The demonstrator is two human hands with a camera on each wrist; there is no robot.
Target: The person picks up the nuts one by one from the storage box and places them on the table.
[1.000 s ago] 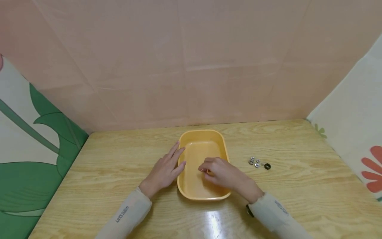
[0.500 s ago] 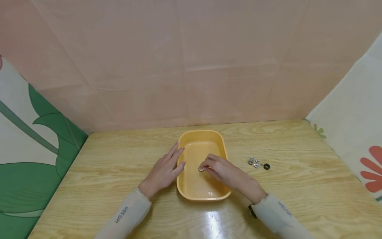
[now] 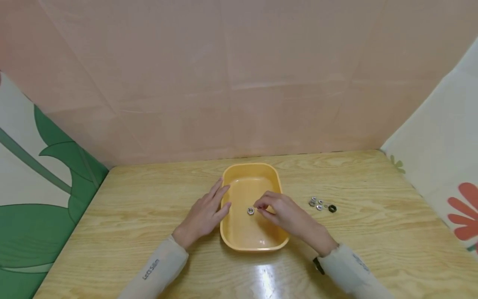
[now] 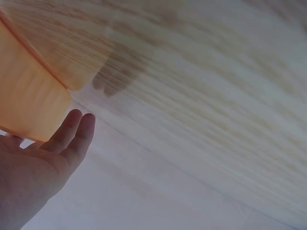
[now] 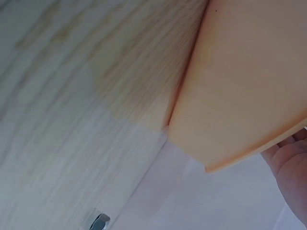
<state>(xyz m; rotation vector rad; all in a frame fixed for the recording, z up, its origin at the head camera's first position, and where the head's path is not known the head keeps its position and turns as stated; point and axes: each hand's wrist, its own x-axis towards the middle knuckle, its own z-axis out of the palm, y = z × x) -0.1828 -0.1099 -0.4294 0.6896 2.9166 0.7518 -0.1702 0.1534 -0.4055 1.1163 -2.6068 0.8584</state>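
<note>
A yellow plastic tray (image 3: 234, 238) stands on the wooden table in the head view. On its floor lies a silver nut (image 3: 250, 211), left of my right fingertips and apart from them. My right hand (image 3: 284, 211) hovers over the right side of the tray, fingers bent, with a small gap between thumb and index; I see nothing held there. My left hand (image 3: 203, 214) rests with spread fingers on the left rim. In the left wrist view, that left hand (image 4: 43, 167) reaches along the outer tray wall (image 4: 29, 86). The right wrist view shows my right hand (image 5: 292, 167) partly behind the tray rim.
Right of the tray, several small silver nuts (image 3: 312, 203) lie close together beside a larger black nut (image 3: 332, 208). A pinkish covering (image 3: 224, 83) rises behind the table's back edge. Printed white panels stand at both sides.
My right hand let go of the silver nut, leaving it on the tray floor, and drew back slightly to the right. The left hand stayed on the rim.
</note>
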